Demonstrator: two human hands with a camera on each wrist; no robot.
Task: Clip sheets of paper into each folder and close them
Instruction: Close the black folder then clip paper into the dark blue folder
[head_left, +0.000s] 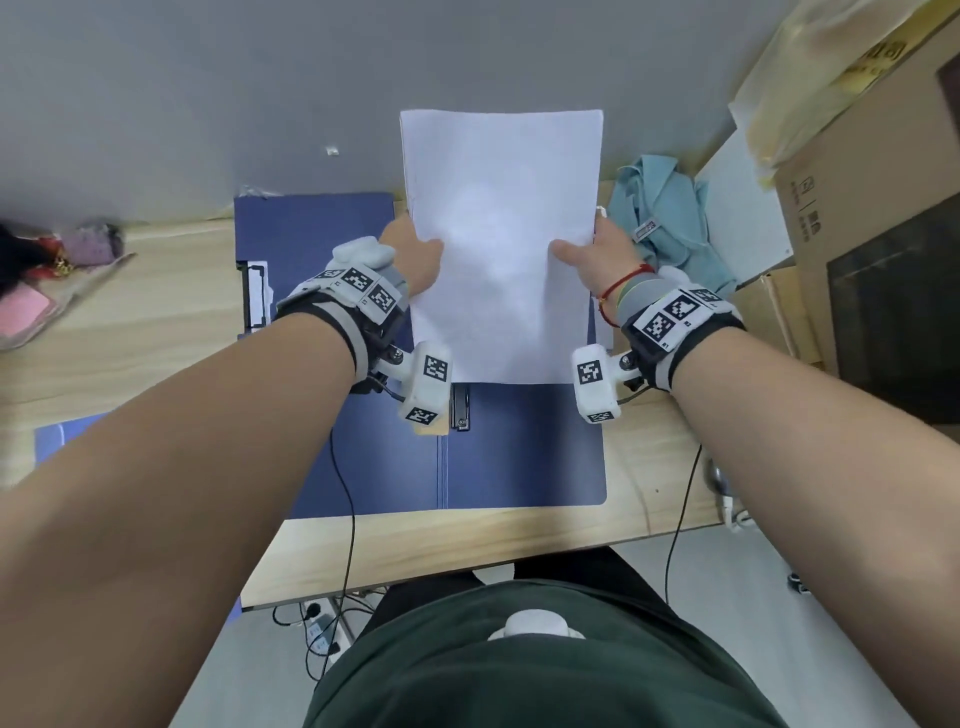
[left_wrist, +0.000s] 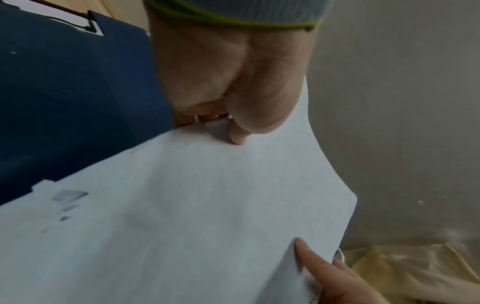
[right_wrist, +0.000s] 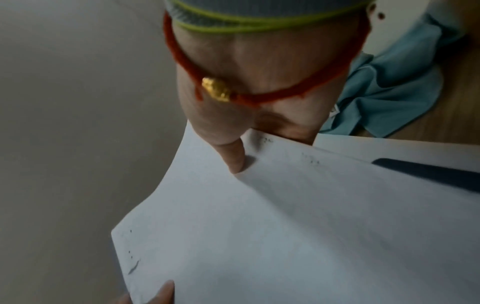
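From the head view, both hands hold a stack of white paper (head_left: 501, 244) up off the worktop (head_left: 171, 322), the left hand (head_left: 415, 260) pinching its left edge and the right hand (head_left: 597, 252) pinching its right edge, thumbs laid on the near face. The fingers behind the sheets are hidden there. The left wrist view adds the left thumb (left_wrist: 240, 131) pressed flat on the paper and, at the far edge, the right hand's thumb coming in; a ring-like band shows under the left palm. The right wrist view shows the right thumb (right_wrist: 235, 156) on the sheet, a red string bracelet (right_wrist: 272, 96) with a gold bead at that wrist, and faint marks near the paper's edges that the head view does not resolve.

Directly beneath the hands lies an open dark blue folder (head_left: 519, 452), its black clip (head_left: 461, 408) just below the paper's lower edge, between the two wrist cameras. Left of the left hand lies a second blue folder (head_left: 311, 234) with a metal clip and a strip of white paper at its edge. Just beyond the right hand sits a crumpled pale blue cloth (head_left: 670, 218), and further right cardboard boxes (head_left: 857, 208). Well to the left of the left hand are pink and red items, blurred.

The worktop is light wood; behind it is a grey wall (head_left: 208, 93), and cables hang below its near edge.
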